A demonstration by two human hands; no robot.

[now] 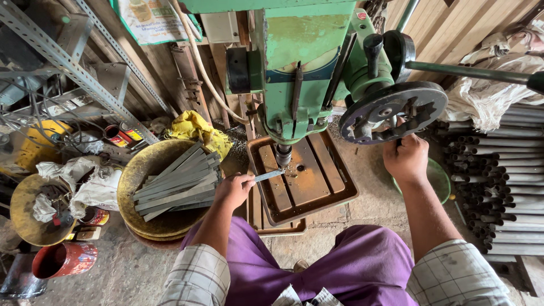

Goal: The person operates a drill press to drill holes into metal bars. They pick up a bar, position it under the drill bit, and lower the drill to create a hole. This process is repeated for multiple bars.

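Note:
A green drill press point(303, 62) stands in front of me, its chuck and bit point(283, 154) hanging over a rusty brown table point(309, 184). My left hand point(233, 190) pinches a flat grey metal strip point(268, 175) and holds its far end under the bit. My right hand point(406, 158) grips a spoke of the dark feed wheel point(394, 111) on the machine's right side. A shallow yellowish pan point(161, 192) to my left holds several more flat metal strips point(180, 182).
Stacked metal pipes point(501, 187) lie at the right, with pale sacks point(493, 85) above them. A red can point(63, 259), a second pan with rags point(39, 209), a yellow cloth point(195, 127) and slotted angle bars point(68, 62) crowd the left. My purple-clad legs point(340, 266) are below.

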